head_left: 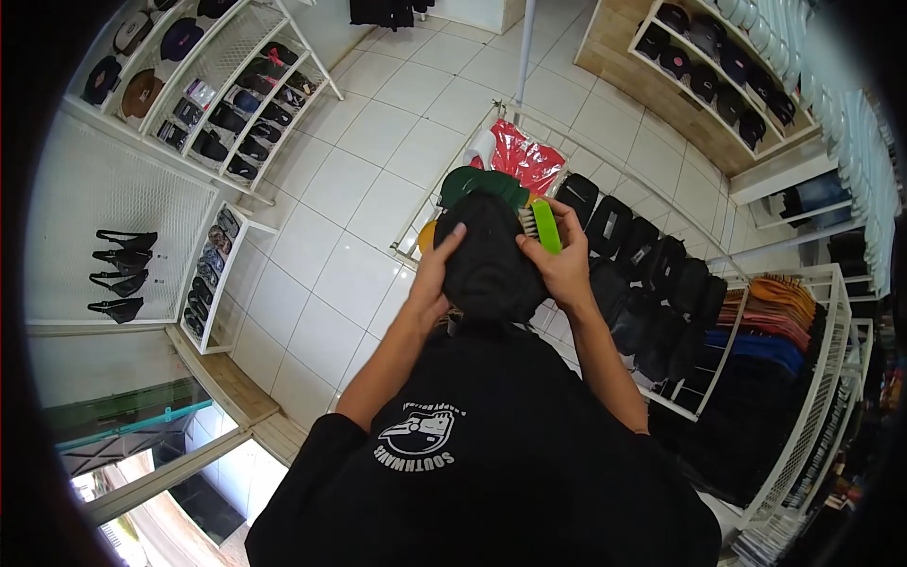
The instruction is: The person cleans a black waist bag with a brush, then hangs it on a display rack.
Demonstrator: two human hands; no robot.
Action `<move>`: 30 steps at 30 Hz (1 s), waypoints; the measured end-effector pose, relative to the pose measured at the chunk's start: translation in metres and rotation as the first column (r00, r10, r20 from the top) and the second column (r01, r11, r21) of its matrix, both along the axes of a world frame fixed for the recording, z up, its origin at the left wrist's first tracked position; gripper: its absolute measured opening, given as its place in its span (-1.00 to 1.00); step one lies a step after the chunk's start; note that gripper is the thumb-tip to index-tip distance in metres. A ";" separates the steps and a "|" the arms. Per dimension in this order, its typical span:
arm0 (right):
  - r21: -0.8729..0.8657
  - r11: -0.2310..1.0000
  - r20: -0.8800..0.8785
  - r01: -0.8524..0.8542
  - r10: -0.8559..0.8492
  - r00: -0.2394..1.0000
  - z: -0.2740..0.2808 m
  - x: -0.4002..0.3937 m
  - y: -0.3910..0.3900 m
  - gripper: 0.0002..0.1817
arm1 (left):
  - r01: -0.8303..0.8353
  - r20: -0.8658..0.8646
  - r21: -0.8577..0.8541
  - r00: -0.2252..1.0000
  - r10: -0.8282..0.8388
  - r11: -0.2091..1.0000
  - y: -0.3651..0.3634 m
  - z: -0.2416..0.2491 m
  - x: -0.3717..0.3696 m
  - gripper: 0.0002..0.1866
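A black cap is held up in front of my chest between both hands. My left hand grips its left side, thumb on the dark fabric. On the cap's right side, my right hand is closed round a bright green brush with pale bristles turned toward the cap; its thumb also seems to touch the fabric. Just beyond the black cap lies a green cap on the rack. A yellow thing shows partly beside the black cap, mostly hidden.
Behind the caps is a red item in clear plastic on a white metal rack. Several black bags fill the rack at right, near folded clothes. Cap shelves stand at far left, over a white tiled floor.
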State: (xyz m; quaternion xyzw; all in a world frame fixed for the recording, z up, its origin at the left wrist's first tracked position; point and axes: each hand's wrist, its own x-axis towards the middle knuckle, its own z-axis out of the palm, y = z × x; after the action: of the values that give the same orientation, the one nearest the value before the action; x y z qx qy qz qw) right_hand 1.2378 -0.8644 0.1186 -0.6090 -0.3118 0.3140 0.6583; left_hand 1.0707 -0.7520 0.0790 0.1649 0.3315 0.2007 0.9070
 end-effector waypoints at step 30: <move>0.007 0.997 0.687 -0.078 0.052 0.725 0.051 0.011 0.001 -0.26 | 0.094 0.164 -0.265 0.985 -0.052 0.960 0.008 0.037 -0.021 -0.52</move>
State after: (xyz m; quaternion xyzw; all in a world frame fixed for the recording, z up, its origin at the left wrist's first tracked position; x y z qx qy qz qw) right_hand 1.2483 -0.8634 0.1694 -0.6591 -0.5593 0.0842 0.4958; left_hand 1.0493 -0.7442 0.1165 0.0350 0.2780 0.1319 0.9508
